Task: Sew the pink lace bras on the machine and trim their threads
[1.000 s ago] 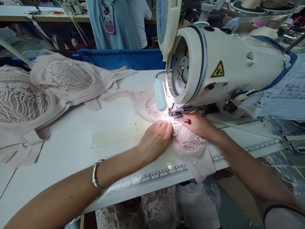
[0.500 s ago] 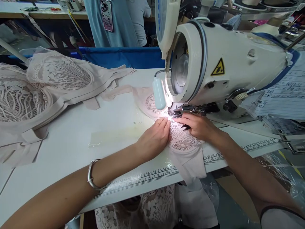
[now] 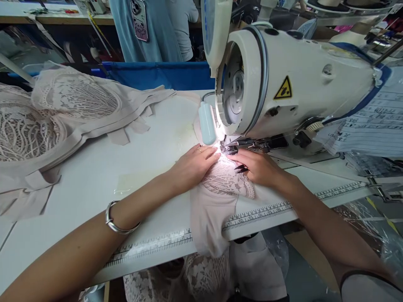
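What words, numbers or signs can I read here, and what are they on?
Yellow warning triangle, on the sewing machine: a black symbol, no readable words.
Ruler strip, along the table edge: tick marks and numbers, too small to read surely.
Paper, at the right: writing, too blurred to read.
No brand is legible.

Sewing machine point(image 3: 305, 79): on the right side of the table point(image 3: 154, 147).
Lamp point(image 3: 207, 126): just left of the machine's head.
Bra point(image 3: 214, 209): between left hand point(image 3: 191, 168) and right hand point(image 3: 261, 167), its near end over the table's front edge.
Bra pile point(image 3: 85, 98): on the table, far left.
Ruler point(image 3: 261, 214): along the front edge, partly beneath the bra.
Cloth bin point(image 3: 163, 75): behind the table.
Person point(image 3: 166, 33): beyond the bin.
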Demonstrator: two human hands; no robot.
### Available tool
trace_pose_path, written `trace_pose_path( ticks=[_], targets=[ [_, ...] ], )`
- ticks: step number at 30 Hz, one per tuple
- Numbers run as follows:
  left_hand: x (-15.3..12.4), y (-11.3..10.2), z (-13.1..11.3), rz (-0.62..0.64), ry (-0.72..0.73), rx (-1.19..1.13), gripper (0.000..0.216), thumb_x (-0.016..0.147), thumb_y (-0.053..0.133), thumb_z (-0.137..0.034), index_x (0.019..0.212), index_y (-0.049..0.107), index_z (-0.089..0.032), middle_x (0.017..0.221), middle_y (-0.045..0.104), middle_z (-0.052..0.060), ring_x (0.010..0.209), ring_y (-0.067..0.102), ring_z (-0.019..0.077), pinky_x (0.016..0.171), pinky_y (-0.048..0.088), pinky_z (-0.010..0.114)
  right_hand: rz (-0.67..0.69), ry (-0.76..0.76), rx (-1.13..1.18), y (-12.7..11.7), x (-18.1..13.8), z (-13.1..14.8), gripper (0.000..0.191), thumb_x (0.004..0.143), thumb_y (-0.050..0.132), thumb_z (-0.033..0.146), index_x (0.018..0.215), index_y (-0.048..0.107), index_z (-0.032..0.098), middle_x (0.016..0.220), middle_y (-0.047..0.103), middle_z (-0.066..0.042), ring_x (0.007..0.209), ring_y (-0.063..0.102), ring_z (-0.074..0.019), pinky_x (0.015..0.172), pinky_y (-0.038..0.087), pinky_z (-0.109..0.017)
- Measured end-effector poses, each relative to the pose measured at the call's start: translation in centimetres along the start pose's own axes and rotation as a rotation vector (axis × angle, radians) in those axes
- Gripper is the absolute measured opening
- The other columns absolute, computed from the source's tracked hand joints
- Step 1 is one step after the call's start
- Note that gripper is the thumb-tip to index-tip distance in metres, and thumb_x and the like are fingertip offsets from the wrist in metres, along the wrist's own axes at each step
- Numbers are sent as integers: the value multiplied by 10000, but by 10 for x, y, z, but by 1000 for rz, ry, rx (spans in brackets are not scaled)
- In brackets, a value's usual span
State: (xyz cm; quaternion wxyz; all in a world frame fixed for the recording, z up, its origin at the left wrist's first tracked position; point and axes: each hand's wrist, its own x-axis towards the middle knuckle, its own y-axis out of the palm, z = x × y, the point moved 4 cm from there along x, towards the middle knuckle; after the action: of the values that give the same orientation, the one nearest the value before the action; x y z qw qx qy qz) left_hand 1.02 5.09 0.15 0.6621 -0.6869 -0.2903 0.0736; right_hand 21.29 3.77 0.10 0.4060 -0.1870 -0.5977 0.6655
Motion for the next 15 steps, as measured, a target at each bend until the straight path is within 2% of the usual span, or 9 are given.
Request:
trace_pose_path(
  ticks=[3, 7, 11, 14, 15],
  targets=[
    [5, -1, -24, -27, -88, -31, 310, 995, 353, -36, 1167, 609, -70, 1251, 640, 203, 1167, 590, 293, 952, 534, 450, 3, -3, 89, 3, 0, 0, 555, 750, 468, 1, 1200, 701, 229, 1044, 718, -59, 892, 668, -207, 681, 513, -290],
    [5, 3, -50, -47, -151, -169, 243, 1031, 400, -165, 1151, 593, -78, 1149, 627, 177, 1046, 572, 261, 909, 535, 432, 5, 22, 208, 3, -2, -4, 484, 760, 492, 4, 1130, 723, 216, 1012, 735, -62, 908, 688, -210, 734, 547, -302],
    [3, 3, -47, 10, -117, -235, 265, 1052, 391, -246, 933, 598, -130, 1191, 607, 180, 1082, 556, 267, 932, 512, 456, -44, 52, 275, -3, -8, -11, 359, 806, 526, 54, 1021, 761, 222, 970, 772, -44, 857, 710, -189, 746, 554, -297],
    [3, 3, -40, 41, -116, -246, 292, 1063, 343, -220, 925, 592, -152, 1061, 647, 125, 1088, 563, 255, 981, 480, 460, -90, -19, 263, -7, -9, -10, 311, 833, 511, 64, 936, 765, 212, 848, 754, -37, 768, 693, -173, 672, 535, -290],
    [3, 3, -39, 43, -126, -250, 286, 1066, 342, -227, 966, 599, -151, 1028, 653, 113, 1085, 566, 253, 988, 476, 460, -102, -52, 248, -9, -8, -9, 309, 834, 501, 55, 920, 758, 203, 871, 749, -48, 769, 687, -172, 651, 529, -289]
  ],
)
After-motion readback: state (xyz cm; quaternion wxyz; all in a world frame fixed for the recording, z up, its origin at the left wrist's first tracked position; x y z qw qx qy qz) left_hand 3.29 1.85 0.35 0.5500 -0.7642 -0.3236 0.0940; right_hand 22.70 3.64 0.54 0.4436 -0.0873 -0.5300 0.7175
